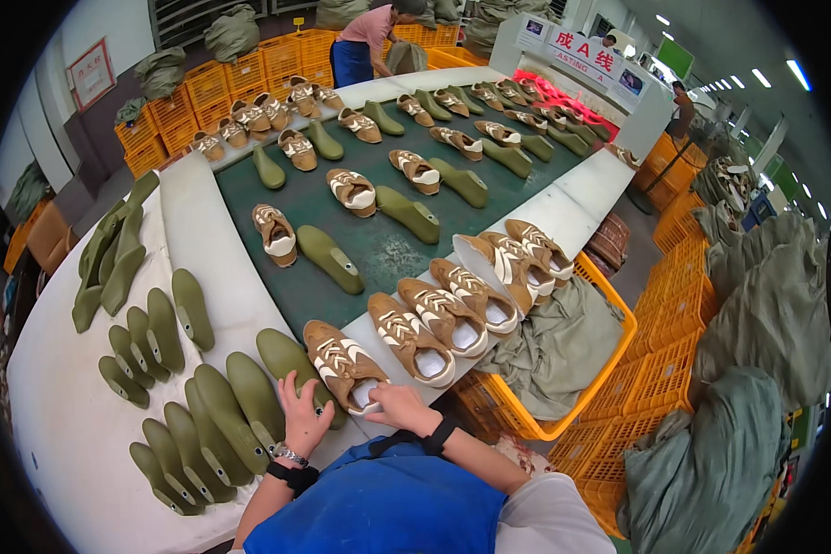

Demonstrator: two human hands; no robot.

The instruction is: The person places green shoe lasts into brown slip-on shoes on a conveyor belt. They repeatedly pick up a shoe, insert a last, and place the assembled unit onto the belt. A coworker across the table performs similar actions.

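At the near edge of the table my left hand [307, 417] has its fingers bent around the heel end of a green shoe last [286, 356]. Just beside it, my right hand [403, 407] pinches the heel of a brown sneaker [339, 358] with white stripes and laces; the fingertips are partly inside its opening. More brown sneakers [441, 314] stand in a row to the right, along the white table edge. Several green shoe lasts [218, 406] lie side by side on the white cloth to my left.
A dark green belt [379, 258] carries sneakers and lasts in pairs. An orange crate [609, 369] with grey-green cloth stands at my right, near stacked orange crates [665, 360] and covered bundles [711, 452]. Across the table, a person in a pink shirt [367, 37] bends over crates.
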